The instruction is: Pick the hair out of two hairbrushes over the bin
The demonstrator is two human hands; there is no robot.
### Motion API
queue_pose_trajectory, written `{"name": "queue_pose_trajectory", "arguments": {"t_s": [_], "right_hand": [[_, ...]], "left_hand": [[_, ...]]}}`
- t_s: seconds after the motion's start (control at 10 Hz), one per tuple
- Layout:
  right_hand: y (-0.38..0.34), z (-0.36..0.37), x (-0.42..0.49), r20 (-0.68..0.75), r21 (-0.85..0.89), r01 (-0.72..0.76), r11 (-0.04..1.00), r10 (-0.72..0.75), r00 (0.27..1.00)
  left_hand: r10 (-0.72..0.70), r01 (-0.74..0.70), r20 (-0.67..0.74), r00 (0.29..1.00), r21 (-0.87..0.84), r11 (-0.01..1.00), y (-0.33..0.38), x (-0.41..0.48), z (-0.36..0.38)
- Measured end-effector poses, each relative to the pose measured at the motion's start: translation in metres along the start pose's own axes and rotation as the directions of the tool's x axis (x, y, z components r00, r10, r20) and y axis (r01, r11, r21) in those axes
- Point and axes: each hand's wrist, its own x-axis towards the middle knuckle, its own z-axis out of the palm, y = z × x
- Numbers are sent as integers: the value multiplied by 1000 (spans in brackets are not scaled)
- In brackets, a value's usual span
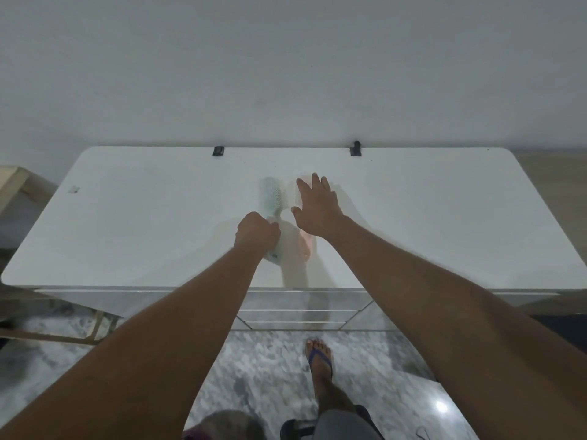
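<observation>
Two brushes lie side by side near the middle of the white desk (127, 217), somewhat nearer its far edge than its near one, both blurred. The green brush (272, 195) lies with its head toward the far edge and its handle toward the near edge. The left hand (257, 233) is curled in a fist round that handle, whose tip shows just below the fist. The pink brush (305, 246) lies just right of the green one and points the same way. Its handle shows between the two wrists, and its head is mostly hidden under the right hand (316, 208). That hand is flat, palm down, with the fingers straight and spread over the head; the blur hides whether it presses on the bristles. Two black clips (218, 150) sit on the desk's far edge, against the wall (286, 74). Below the near edge, a foot (319, 357) in a blue sandal stands on the mottled grey floor (270, 369).
</observation>
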Motion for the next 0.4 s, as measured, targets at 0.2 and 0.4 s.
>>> {"name": "queue_pose_trajectory", "arguments": {"t_s": [0.2,0.4], "right_hand": [[-5,-16,-11,16,80,-8,997,6,1000],[-26,-151,-56,-536,722,434,539,40,843]], "left_hand": [[22,-23,-16,1000,-61,998,4,-13,-10],[263,-325,-209,942,-369,871,-38,-121,-31]]}}
